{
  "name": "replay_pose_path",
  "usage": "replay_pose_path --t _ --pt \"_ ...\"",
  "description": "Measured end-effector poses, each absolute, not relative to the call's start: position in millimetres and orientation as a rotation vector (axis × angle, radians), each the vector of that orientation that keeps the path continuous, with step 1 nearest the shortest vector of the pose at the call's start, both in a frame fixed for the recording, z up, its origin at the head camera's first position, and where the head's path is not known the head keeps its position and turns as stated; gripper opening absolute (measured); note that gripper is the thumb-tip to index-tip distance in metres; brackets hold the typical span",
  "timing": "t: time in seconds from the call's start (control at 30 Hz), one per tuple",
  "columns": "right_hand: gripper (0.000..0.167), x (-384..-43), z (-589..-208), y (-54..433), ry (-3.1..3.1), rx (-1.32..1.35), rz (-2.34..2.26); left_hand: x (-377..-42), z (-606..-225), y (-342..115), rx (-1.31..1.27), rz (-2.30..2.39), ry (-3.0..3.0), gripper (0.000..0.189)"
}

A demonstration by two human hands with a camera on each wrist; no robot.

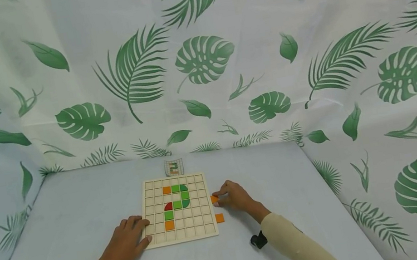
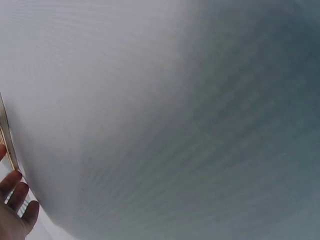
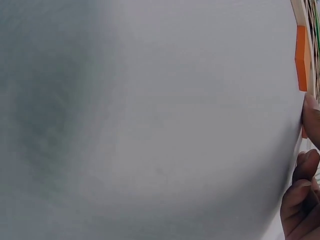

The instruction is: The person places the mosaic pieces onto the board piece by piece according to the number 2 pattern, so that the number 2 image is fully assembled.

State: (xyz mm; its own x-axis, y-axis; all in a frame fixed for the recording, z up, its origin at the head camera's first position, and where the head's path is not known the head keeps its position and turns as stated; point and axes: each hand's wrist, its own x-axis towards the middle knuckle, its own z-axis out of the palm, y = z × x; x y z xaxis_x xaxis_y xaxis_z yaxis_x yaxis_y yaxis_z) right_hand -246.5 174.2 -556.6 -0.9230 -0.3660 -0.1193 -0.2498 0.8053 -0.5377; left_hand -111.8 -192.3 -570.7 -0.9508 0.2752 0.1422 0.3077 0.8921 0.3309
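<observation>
A pale wooden grid board (image 1: 202, 230) lies on the table. Colored tiles on it form a curved figure: orange ones, light green ones (image 1: 175, 189), dark green rounded ones and one red rounded tile (image 1: 168, 206). Beside the board's left edge is my left hand (image 1: 125, 240), its fingertips and thumb resting at the rim with fingers extended. My right hand (image 1: 237, 196) pinches an orange tile (image 1: 214, 199) between thumb and fingers, close to the board's right edge. A second orange tile (image 1: 219, 218) lies on the table just nearer to me, also visible in the right wrist view (image 3: 302, 57).
Behind the board stands a small card (image 1: 174, 167) printed with a grid and a similar colored figure. White cloth with green leaves (image 1: 205, 59) walls the table's back and sides. A black object (image 1: 258, 240) shows at the right sleeve.
</observation>
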Motion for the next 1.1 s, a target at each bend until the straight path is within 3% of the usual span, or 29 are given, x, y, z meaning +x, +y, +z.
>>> replay_pose_path --t 0.4,1.1 --pt "0.030 -245.3 -558.4 178.2 2.775 -0.724 -0.759 -112.7 -575.6 -194.5 -0.474 -0.533 -2.956 0.043" --pt "0.027 -238.6 -551.3 174.5 2.734 -0.685 -0.733 -111.1 -572.8 -193.7 -0.458 -0.547 -2.951 0.041"
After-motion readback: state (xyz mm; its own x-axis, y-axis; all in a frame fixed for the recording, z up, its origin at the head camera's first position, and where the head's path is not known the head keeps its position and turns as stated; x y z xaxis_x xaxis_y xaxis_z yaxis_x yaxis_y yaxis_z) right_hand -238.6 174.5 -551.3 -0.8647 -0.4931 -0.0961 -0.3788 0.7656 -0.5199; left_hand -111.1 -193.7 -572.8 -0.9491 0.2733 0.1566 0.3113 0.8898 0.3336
